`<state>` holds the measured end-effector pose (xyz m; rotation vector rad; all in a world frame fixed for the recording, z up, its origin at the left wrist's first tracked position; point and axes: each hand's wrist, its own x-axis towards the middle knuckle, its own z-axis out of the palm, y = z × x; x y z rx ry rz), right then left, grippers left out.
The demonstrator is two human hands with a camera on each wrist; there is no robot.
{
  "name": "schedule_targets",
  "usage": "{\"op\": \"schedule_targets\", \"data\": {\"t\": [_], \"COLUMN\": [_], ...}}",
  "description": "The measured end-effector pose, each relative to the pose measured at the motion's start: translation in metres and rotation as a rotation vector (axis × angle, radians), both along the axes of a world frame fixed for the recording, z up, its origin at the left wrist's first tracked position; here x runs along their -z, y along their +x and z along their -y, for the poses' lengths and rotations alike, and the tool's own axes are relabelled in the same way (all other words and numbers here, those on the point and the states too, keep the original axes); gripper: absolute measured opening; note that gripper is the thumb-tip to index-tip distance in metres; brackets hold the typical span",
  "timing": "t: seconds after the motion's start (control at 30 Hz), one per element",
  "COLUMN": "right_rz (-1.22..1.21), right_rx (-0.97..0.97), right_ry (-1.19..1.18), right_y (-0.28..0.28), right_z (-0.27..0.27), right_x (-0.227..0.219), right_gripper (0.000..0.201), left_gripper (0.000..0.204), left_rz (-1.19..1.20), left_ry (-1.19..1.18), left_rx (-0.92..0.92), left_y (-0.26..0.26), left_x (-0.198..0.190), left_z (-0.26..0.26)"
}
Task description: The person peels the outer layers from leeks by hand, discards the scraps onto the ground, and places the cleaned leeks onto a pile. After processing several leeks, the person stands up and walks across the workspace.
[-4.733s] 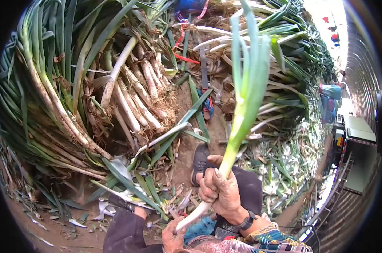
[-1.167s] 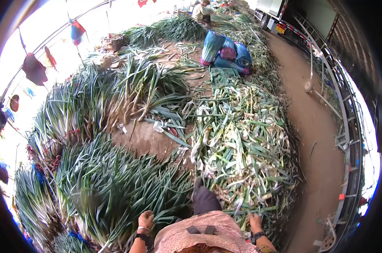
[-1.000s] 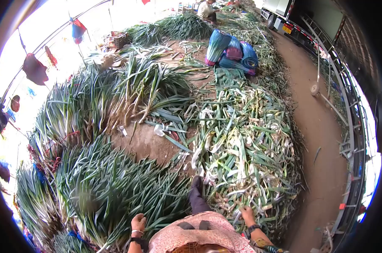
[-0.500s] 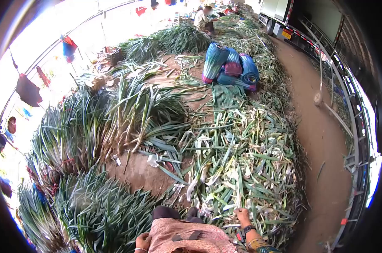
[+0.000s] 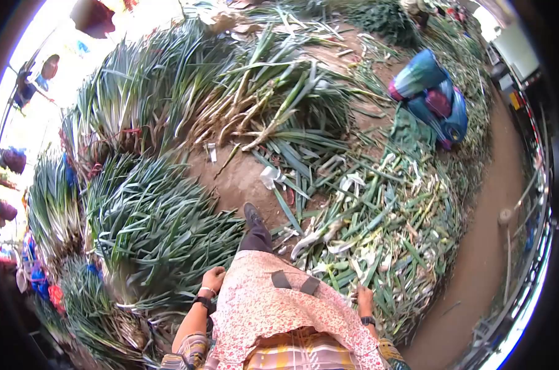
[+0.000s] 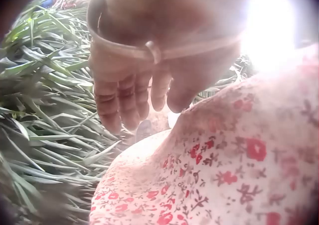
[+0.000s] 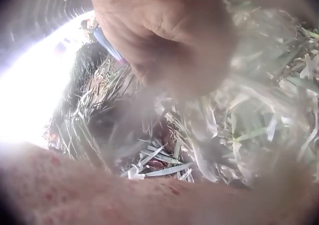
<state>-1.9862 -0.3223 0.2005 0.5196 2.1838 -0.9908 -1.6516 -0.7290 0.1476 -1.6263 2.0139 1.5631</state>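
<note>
My left hand (image 5: 213, 279) hangs beside the floral apron (image 5: 255, 296), close to a pile of leeks (image 5: 156, 216). In the left wrist view its fingers (image 6: 127, 103) hang loosely bent and hold nothing. On the other side of the apron hangs my right hand (image 5: 365, 301), over a heap of trimmed leaves (image 5: 384, 234). The right wrist view shows its palm side (image 7: 169, 36) blurred, with the fingertips hidden and no held thing showing. One shoe (image 5: 252, 213) is stepped forward at the edge of bare soil.
More leeks (image 5: 255, 105) lie ahead, roots toward me, with upright bundles (image 5: 119, 111) at left. Blue-green wrapped bundles (image 5: 436, 98) lie on the leaves farther on. A dirt path (image 5: 458, 271) runs along the right, by a metal frame (image 5: 532, 216).
Earlier both hands held one leek low down; now it is out of them. I have stood up and walk. The view has swung left, so the wrapped bundles sit farther right.
</note>
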Motion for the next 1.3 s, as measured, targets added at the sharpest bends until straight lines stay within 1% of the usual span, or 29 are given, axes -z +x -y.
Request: {"op": "schedule_targets", "data": {"t": [0.07,0.1,0.17,0.2,0.23,0.27,0.3,0.33,0.37,0.4,0.43,0.47,0.53,0.6,0.67,0.7,0.73,0.77,0.8,0.83,0.9,0.93,1.0,1.07,1.1,1.2,1.23,1.27,1.3], "right_rz": [0.041,0.032,-0.006,-0.043,-0.011,-0.065,-0.074,-0.09,-0.073,-0.052,-0.008,0.036,0.086,0.108,0.089,0.083,0.094,0.124,0.109,0.091,0.093,0.106,0.156,0.195,0.222,0.277,0.323,0.366,0.411], "right_rx": [-0.022,-0.107,-0.125,-0.114,-0.107,-0.123,-0.147,-0.167,-0.22,-0.242,-0.238,-0.235,-0.225,-0.249,-0.271,-0.288,-0.29,-0.197,-0.148,-0.18,-0.246,-0.288,-0.407,-0.384,-0.393,-0.446,-0.407,-0.357,-0.32], "right_ry": [-0.002,-0.053,-0.059,-0.097,-0.2,-0.288,-0.268,-0.257,-0.274,-0.264,-0.265,-0.266,-0.231,-0.17,-0.174,-0.184,-0.178,-0.166,-0.116,-0.182,-0.241,-0.251,-0.24,-0.311,-0.332,-0.434,-0.5,-0.56,-0.552], "right_y": [-0.026,-0.041,-0.075,-0.091,-0.109,-0.117,-0.124,-0.13,-0.134,-0.138,-0.142,-0.145,-0.157,-0.176,-0.21,-0.234,-0.242,-0.251,-0.268,-0.286,-0.308,-0.323,-0.347,-0.354,-0.354,-0.34,-0.332,-0.323,-0.314], "right_z": [0.052,0.074,0.14,0.176,0.203,0.236,0.266,0.294,0.316,0.326,0.337,0.349,0.365,0.392,0.416,0.436,0.45,0.494,0.512,0.535,0.586,0.623,0.695,0.765,0.802,0.891,0.917,0.938,0.96], "right_x": [-0.01,-0.011,-0.025,-0.029,-0.028,-0.033,-0.036,-0.038,-0.039,-0.029,-0.024,-0.019,-0.004,0.004,0.026,0.04,0.048,0.023,0.037,0.049,0.059,0.062,0.074,0.098,0.109,0.147,0.162,0.177,0.198], "right_gripper": [0.035,0.03,0.023,0.021,0.017,0.014,0.014,0.014,0.015,0.015,0.016,0.017,0.019,0.027,0.033,0.036,0.038,0.039,0.036,0.033,0.025,0.021,0.017,0.019,0.021,0.024,0.025,0.025,0.03], "left_gripper": [0.025,0.026,0.027,0.027,0.028,0.028,0.028,0.026,0.026,0.026,0.026,0.026,0.025,0.028,0.029,0.03,0.031,0.03,0.03,0.031,0.031,0.031,0.03,0.031,0.031,0.032,0.032,0.03,0.029], "left_rz": [-0.027,-0.054,0.013,0.047,0.029,0.018,0.048,0.058,0.075,0.092,0.122,0.155,0.107,0.059,0.039,0.066,0.119,0.1,0.066,0.065,0.069,0.104,0.095,0.133,0.101,0.152,0.105,0.099,0.09], "left_ry": [0.05,0.133,0.106,0.085,0.063,0.048,0.116,0.024,0.028,0.034,0.054,0.097,-0.03,0.067,0.072,0.062,0.026,0.045,0.044,0.03,0.079,0.131,-0.031,-0.037,-0.027,-0.023,0.027,0.019,0.007], "left_rx": [-0.092,-0.174,-0.205,-0.21,-0.23,-0.244,-0.319,-0.274,-0.297,-0.319,-0.31,-0.316,-0.225,-0.285,-0.257,-0.247,-0.098,-0.119,-0.142,-0.102,-0.077,-0.053,-0.019,-0.032,-0.057,0.07,0.027,0.044,0.073], "left_y": [-0.011,-0.014,-0.029,-0.032,-0.028,-0.029,-0.031,-0.019,-0.021,-0.023,-0.036,-0.062,-0.081,-0.116,-0.155,-0.169,-0.194,-0.202,-0.216,-0.228,-0.258,-0.272,-0.29,-0.307,-0.31,-0.333,-0.333,-0.341,-0.349], "left_x": [0.013,0.015,-0.009,-0.011,-0.003,-0.008,-0.013,0.008,0.013,0.018,0.007,-0.017,0.0,0.003,-0.003,0.004,-0.012,-0.009,0.001,0.009,0.002,0.007,0.027,0.047,0.069,0.108,0.138,0.157,0.182], "left_z": [0.021,0.035,0.065,0.082,0.098,0.113,0.13,0.142,0.159,0.175,0.195,0.219,0.251,0.288,0.329,0.347,0.375,0.385,0.407,0.432,0.473,0.498,0.537,0.577,0.594,0.656,0.673,0.693,0.72]}}
